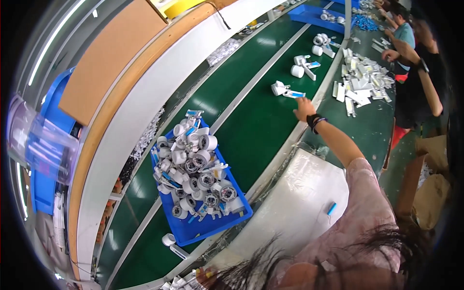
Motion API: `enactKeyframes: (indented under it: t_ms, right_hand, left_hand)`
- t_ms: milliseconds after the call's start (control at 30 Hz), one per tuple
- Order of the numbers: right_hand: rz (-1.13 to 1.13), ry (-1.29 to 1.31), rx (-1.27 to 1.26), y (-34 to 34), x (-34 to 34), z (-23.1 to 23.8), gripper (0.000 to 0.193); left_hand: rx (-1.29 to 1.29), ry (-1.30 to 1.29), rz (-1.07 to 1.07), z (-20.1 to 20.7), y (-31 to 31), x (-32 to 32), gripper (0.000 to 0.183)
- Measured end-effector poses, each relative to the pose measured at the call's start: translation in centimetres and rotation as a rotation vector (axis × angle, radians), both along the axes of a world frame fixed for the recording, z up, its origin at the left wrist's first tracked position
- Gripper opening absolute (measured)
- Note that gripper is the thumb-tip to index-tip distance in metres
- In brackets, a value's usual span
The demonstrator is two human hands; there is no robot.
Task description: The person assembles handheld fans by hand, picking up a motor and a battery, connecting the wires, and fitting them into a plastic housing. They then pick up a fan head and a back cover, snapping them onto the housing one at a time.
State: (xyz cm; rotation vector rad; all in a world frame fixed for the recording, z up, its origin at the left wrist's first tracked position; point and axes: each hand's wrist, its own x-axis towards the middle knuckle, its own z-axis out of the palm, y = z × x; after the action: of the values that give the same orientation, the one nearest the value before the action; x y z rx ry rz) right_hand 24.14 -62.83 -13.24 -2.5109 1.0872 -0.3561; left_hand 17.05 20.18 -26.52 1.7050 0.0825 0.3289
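The right hand (304,108) reaches over the green belt (251,116), fingers loosely spread, just beside a white part (279,88). A blue bin (193,234) of parts sits nearer. Left hand (207,276) is barely seen; I cannot tell its state.

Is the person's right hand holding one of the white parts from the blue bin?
No: the right hand stretches out empty over the green belt, just short of a white part, away from the blue bin.

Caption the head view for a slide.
Right hand reaches over the green conveyor belt toward a white part; blue bin of white parts sits nearby.
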Motion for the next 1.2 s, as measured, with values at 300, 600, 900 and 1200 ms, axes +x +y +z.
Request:
enactKeyframes:
  t_ms: [300, 600, 900, 1200]
  right_hand:
    - [0.035, 0.3, -0.229, -4.4, 3.8, -1.1, 0.055]
    - [0.107, -0.15, 0.754, 6.9, -3.9, 3.4, 0.026]
    - [0.215, -0.344, 1.287, 26.2, -20.6, 5.0, 0.032]
    - [0.813, -0.309, 0.309, 29.8, -25.1, 8.1, 0.041]
  left_hand:
    - [-0.62, 0.561, -0.293, -1.5, 0.8, -2.8, 0.042]
    - [-0.448, 0.402, -0.588, 13.6, -26.3, -7.9, 0.031]
    - [-0.604, 0.908, -0.989, 9.5, -40.1, -6.0, 0.03]
    - [-0.364, 0.822, -0.99, 19.8, -34.3, -7.2, 0.022]
